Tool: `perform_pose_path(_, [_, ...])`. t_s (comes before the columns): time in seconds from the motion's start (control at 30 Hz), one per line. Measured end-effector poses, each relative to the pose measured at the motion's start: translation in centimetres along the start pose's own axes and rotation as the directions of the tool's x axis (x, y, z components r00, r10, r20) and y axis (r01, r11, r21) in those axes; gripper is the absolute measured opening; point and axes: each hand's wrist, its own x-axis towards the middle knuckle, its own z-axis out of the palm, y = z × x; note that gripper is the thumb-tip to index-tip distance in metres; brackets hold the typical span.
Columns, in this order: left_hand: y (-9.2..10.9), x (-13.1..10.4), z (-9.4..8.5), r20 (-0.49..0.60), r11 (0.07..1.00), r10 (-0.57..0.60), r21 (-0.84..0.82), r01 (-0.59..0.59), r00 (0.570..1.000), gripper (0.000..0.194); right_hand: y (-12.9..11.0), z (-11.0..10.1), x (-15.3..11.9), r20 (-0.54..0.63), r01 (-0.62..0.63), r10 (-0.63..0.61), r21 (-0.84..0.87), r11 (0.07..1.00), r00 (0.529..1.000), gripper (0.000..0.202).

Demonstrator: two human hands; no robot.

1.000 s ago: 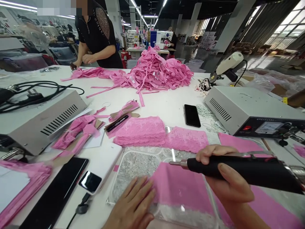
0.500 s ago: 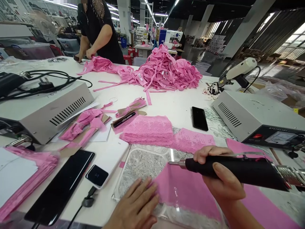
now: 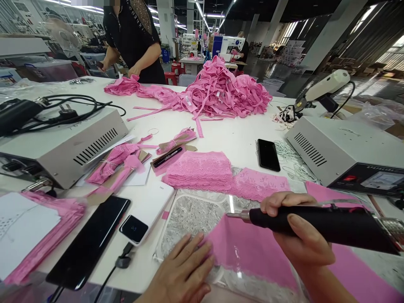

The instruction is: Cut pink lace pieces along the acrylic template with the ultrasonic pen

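Note:
My right hand (image 3: 303, 227) is wrapped round a thick black handheld tool with a metal tip (image 3: 334, 225), held nearly level. Its tip is at the upper left corner of a pink fabric piece (image 3: 249, 252). A clear, shiny sheet seems to lie with the fabric over a grey marbled board (image 3: 189, 214); which is on top I cannot tell. My left hand (image 3: 186, 269) lies flat with fingers stretched, the fingertips at the fabric's left edge. Just behind are a stack of pink lace pieces (image 3: 198, 170) and a single lace piece (image 3: 261, 183).
Grey boxes with vents stand left (image 3: 63, 147) and right (image 3: 350, 151). A large black phone (image 3: 90, 242), a white power bank (image 3: 154, 206), a black marker (image 3: 167, 156) and a smaller phone (image 3: 268, 155) lie about. Behind is a pink garment heap (image 3: 227, 90); a co-worker (image 3: 132, 42) stands beyond.
My view has shifted slightly, so the table things appear a little to the right. The tool tip stays at the fabric corner. The co-worker's hands have moved apart.

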Motion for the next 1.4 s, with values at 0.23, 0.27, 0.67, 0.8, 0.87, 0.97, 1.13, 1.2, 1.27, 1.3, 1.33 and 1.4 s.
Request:
perform_pose_path(0.23, [0.2,-0.6,-0.6,0.016,1.000,-0.023,-0.001,0.023,1.000,0.032,-0.8,1.3,-0.5,0.031,-0.032,0.033,-0.002,0.999,0.999,0.011])
perform_pose_path(0.27, [0.2,-0.6,-0.6,0.017,1.000,-0.025,-0.004,0.026,1.000,0.033,-0.8,1.4,-0.5,0.034,-0.029,0.029,-0.004,1.000,0.999,0.011])
perform_pose_path(0.67, [0.6,-0.5,-1.1,0.046,0.999,-0.049,-0.013,0.050,0.998,0.034,-0.4,1.5,-0.9,0.077,-0.064,0.062,0.026,0.998,0.995,0.008])
perform_pose_path(0.8, [0.9,-0.5,-1.7,0.091,0.997,-0.072,-0.009,0.073,0.993,0.034,-0.5,1.4,-1.3,0.107,-0.103,0.096,0.060,0.993,0.990,0.010])
perform_pose_path(0.87, [0.9,-0.4,-2.0,0.125,0.996,-0.087,-0.005,0.089,0.988,0.034,-0.5,1.6,-1.6,0.131,-0.117,0.106,0.080,0.990,0.986,0.010])
perform_pose_path(0.97, [1.0,-0.4,-2.3,0.146,0.995,-0.098,-0.004,0.100,0.984,0.034,-0.4,1.8,-1.9,0.147,-0.109,0.096,0.084,0.990,0.984,0.011])
perform_pose_path(1.13, [1.2,-0.3,-2.3,0.184,0.994,-0.104,-0.009,0.107,0.977,0.035,-0.5,2.0,-1.9,0.162,-0.134,0.122,0.061,0.989,0.979,0.008])
perform_pose_path(1.2, [1.2,-0.3,-2.4,0.188,0.993,-0.109,-0.019,0.114,0.976,0.035,-0.6,2.0,-1.8,0.164,-0.141,0.130,0.055,0.989,0.978,0.007])
perform_pose_path(1.27, [1.2,-0.3,-2.4,0.180,0.992,-0.112,-0.029,0.119,0.977,0.035,-0.6,2.1,-1.9,0.160,-0.139,0.129,0.052,0.989,0.979,0.008])
perform_pose_path(1.3, [1.3,-0.4,-2.5,0.176,0.992,-0.113,-0.033,0.121,0.978,0.034,-0.7,2.2,-1.9,0.157,-0.138,0.128,0.053,0.989,0.979,0.009])
perform_pose_path(1.33, [1.3,-0.4,-2.5,0.172,0.992,-0.115,-0.035,0.123,0.978,0.034,-0.8,2.4,-2.0,0.154,-0.141,0.131,0.054,0.989,0.979,0.009])
perform_pose_path(1.4, [1.3,-0.5,-2.5,0.166,0.991,-0.118,-0.038,0.126,0.979,0.034,-0.9,2.9,-2.2,0.152,-0.154,0.143,0.063,0.986,0.978,0.011])
